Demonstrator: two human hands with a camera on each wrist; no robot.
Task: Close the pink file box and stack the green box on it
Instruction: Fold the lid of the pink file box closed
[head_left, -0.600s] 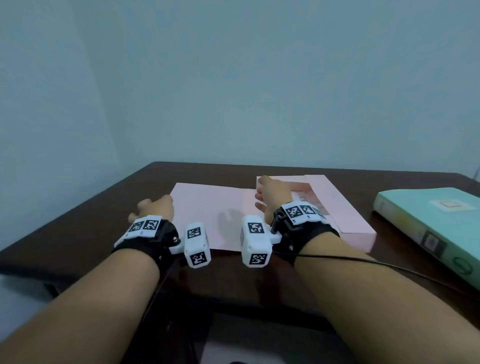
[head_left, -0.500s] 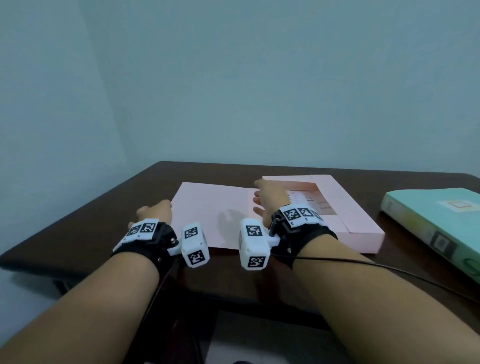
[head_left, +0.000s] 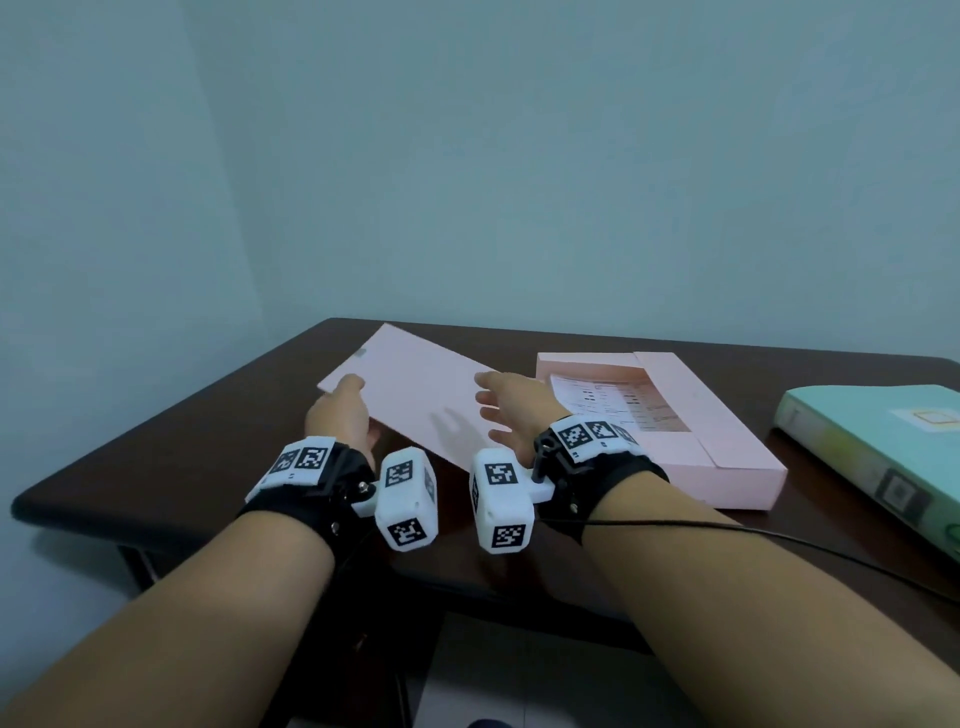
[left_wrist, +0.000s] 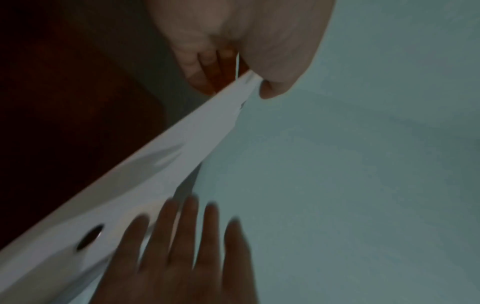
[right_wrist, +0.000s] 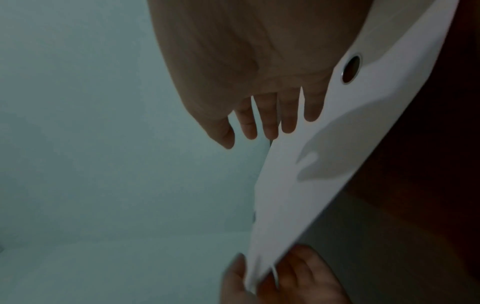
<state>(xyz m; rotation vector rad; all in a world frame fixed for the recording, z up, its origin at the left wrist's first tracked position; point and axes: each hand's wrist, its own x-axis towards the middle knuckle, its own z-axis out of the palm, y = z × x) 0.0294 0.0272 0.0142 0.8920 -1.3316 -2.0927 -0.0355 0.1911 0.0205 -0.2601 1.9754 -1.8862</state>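
Observation:
The pink file box (head_left: 727, 457) lies open on the dark table, printed paper (head_left: 623, 405) showing inside. Its lid (head_left: 415, 384) is tilted up at the left. My left hand (head_left: 340, 415) pinches the lid's left edge, thumb on top and fingers beneath, as the left wrist view shows for the hand (left_wrist: 239, 82) and lid (left_wrist: 155, 174). My right hand (head_left: 511, 410) is open with spread fingers just over the lid near the hinge; I cannot tell if it touches. The right wrist view shows those straight fingers (right_wrist: 288, 123) beside the lid (right_wrist: 311, 185). The green box (head_left: 872, 441) lies flat at the far right.
The brown table (head_left: 208, 447) stands against a pale blue-green wall. A black cable (head_left: 779, 540) runs from my right wrist across the table's front right. Bare table surface lies left of the lid and between the pink box and the green box.
The lid lay flat on the table; my left hand has now lifted its left edge. My right hand has come off the box's edge and spread its fingers.

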